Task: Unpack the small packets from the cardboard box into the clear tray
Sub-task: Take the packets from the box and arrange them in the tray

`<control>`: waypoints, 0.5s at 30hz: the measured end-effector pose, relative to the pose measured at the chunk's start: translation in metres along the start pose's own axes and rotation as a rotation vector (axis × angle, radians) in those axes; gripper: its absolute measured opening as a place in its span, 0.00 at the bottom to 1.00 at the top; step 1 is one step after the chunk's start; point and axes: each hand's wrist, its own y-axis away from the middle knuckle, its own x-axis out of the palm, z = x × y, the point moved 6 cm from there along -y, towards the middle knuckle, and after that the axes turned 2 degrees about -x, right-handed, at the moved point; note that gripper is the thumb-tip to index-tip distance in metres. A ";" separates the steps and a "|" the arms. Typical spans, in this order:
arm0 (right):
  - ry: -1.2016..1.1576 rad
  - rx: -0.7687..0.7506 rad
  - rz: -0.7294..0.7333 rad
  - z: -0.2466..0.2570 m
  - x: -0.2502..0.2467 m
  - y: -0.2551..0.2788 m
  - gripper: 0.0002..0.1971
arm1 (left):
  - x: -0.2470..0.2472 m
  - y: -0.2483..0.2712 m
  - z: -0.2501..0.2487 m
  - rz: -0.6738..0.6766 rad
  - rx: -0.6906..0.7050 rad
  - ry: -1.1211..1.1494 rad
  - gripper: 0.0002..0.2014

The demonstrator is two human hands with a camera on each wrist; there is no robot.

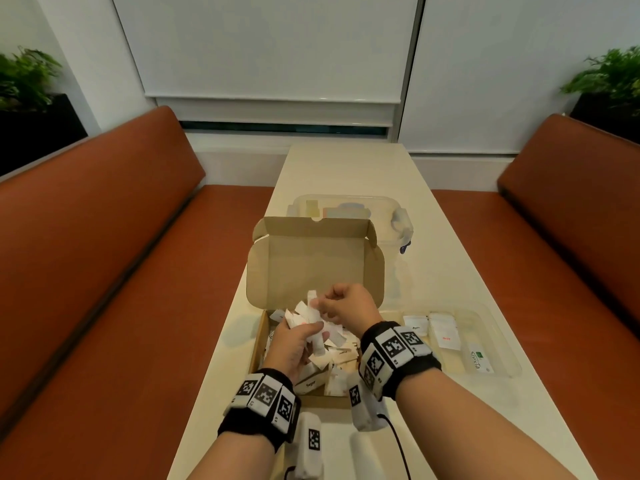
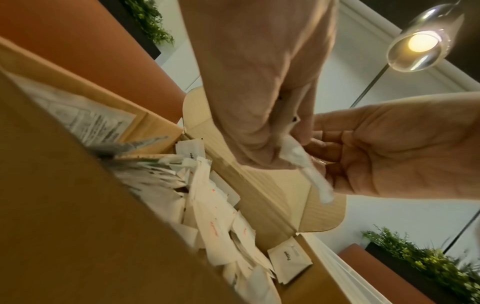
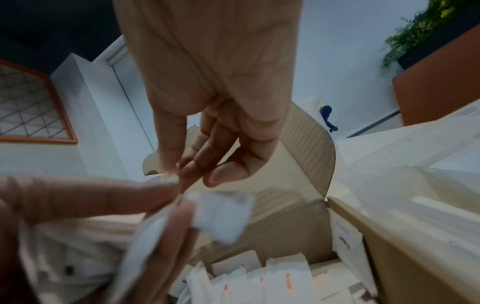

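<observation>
The open cardboard box (image 1: 258, 344) sits on the table, its lid (image 1: 311, 268) standing up at the back. Loose white packets (image 1: 337, 355) fill it. Just above the box my left hand (image 1: 294, 341) grips a bundle of white packets (image 1: 308, 317). My right hand (image 1: 332, 306) pinches the top of one packet in that bundle with thumb and fingertips. In the left wrist view the left hand (image 2: 285, 133) and right hand (image 2: 376, 154) meet at a white packet (image 2: 306, 164). The right wrist view shows the right hand (image 3: 197, 170) above the held packets (image 3: 223, 218). The clear tray (image 1: 485, 323) lies right of the box.
The tray holds two flat white packets (image 1: 445, 330) and a green-printed stick (image 1: 479, 360). A clear lidded container (image 1: 346, 209) stands behind the box. Orange benches (image 1: 104, 271) flank the narrow cream table (image 1: 433, 271). Potted plants (image 1: 24, 77) stand in the far corners.
</observation>
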 end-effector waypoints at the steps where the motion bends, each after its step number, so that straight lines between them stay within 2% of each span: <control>1: -0.004 0.009 -0.019 -0.001 -0.002 -0.001 0.11 | -0.002 -0.001 0.000 -0.023 -0.003 -0.007 0.16; 3: 0.059 0.044 -0.066 -0.007 -0.006 -0.005 0.10 | -0.007 -0.003 0.000 -0.069 -0.006 -0.015 0.18; 5: 0.243 0.100 -0.069 -0.015 -0.008 -0.011 0.07 | -0.012 -0.005 0.001 -0.118 -0.019 0.004 0.19; 7: 0.434 0.146 0.000 -0.024 -0.004 -0.015 0.06 | -0.016 -0.005 0.003 -0.131 -0.037 0.041 0.17; 11: 0.759 0.143 0.166 -0.036 0.014 -0.016 0.14 | -0.020 -0.004 0.004 -0.122 -0.070 0.114 0.10; 15: 0.898 0.154 0.305 -0.046 0.030 -0.017 0.16 | -0.027 -0.004 0.001 -0.139 -0.056 0.083 0.08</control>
